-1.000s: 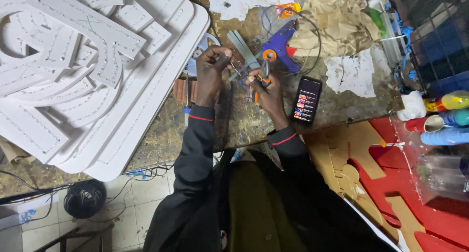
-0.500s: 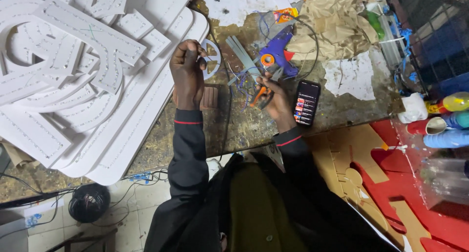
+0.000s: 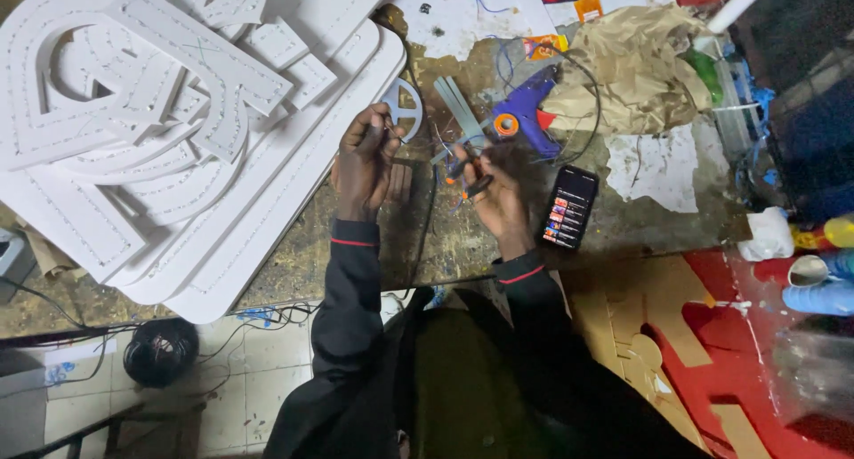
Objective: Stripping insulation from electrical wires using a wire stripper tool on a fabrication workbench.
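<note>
Head view looks down on a worn, stained workbench (image 3: pixel 294 254) with a stack of large white foam-board cut-out shapes with dotted edges (image 3: pixel 151 130) filling the upper left of the frame. At upper right lie crumpled brown paper (image 3: pixel 640 68) and a purple glue gun with an orange ring (image 3: pixel 520 112). A black smartphone with a lit screen (image 3: pixel 567 207) sits right of centre. At centre, the left hand (image 3: pixel 365 161) is closed, pinching the end of a thin blue wire (image 3: pixel 445 152). The right hand (image 3: pixel 494 192) grips small orange-handled cutters (image 3: pixel 467 173), fingers wrapped shut. The wire looks light, limp and springy, so it is best held close to its end; whether the cutters touch it is unclear.
</note>
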